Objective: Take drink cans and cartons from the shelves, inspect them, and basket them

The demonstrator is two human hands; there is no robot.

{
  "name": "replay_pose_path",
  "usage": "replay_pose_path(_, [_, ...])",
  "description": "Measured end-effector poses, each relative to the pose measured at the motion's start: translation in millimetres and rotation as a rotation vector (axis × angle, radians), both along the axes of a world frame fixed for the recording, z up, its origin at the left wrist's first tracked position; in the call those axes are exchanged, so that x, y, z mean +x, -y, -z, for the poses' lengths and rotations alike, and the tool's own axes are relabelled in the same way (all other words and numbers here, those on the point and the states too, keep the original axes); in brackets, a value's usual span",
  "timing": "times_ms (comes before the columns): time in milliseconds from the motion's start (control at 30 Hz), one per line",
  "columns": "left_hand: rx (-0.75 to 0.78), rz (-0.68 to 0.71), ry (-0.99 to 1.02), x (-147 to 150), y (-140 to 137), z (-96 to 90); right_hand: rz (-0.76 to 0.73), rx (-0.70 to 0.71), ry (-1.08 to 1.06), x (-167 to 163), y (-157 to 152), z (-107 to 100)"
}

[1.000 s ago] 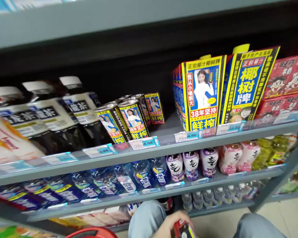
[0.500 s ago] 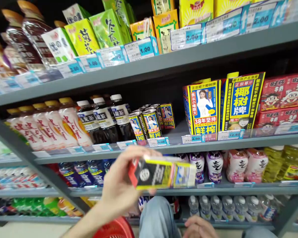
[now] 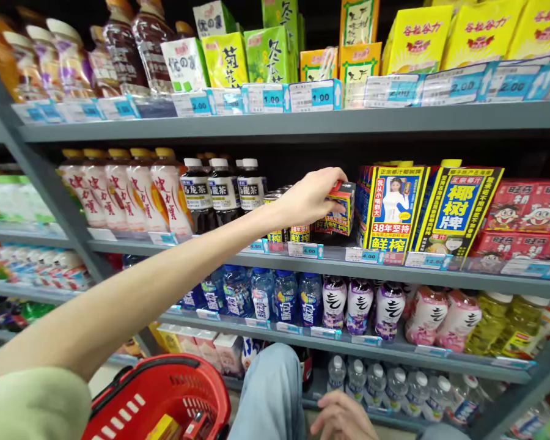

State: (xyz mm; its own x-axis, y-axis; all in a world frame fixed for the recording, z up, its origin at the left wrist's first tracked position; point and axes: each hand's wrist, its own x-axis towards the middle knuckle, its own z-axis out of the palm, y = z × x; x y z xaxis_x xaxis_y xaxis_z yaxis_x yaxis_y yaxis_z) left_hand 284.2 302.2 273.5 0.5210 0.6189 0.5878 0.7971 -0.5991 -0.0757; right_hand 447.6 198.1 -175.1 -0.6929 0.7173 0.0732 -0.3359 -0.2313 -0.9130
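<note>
Fingers of our left hand [image 3: 309, 197] wrap the small carton [image 3: 340, 208], long side flat, pointing at three o'clock toward the tall cartons [image 3: 394, 208], while our right hand [image 3: 343, 417] rests loose below.

Five orange-capped bottles [image 3: 123, 195], three dark tea bottles [image 3: 223, 189], three purple bottles [image 3: 360, 305], one red basket [image 3: 165, 397].

Bright even overhead light; shelf recesses shadowed; wide-angle bending at edges; slight blur at frame bottom.
</note>
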Motion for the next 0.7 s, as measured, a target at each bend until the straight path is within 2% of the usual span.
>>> replay_pose_path(133, [-0.042,-0.093,-0.268,11,-24,-0.3,-0.027,0.036,0.005,7,9,-21])
replay_pose_path(267, [-0.062,-0.136,-0.351,22,-44,1.3,-0.050,0.045,0.060,12,14,-37])
replay_pose_path(467, [-0.078,-0.222,-0.464,35,-67,-1.6,-0.225,0.111,0.235,10,11,-31])
replay_pose_path(600, [-0.119,-0.256,-0.417,40,-83,-3.1,-0.304,0.130,0.367,2,6,-24])
replay_pose_path(700, [-0.175,-0.302,-0.376,40,-95,-5.4,-0.329,0.138,0.380,-2,3,-18])
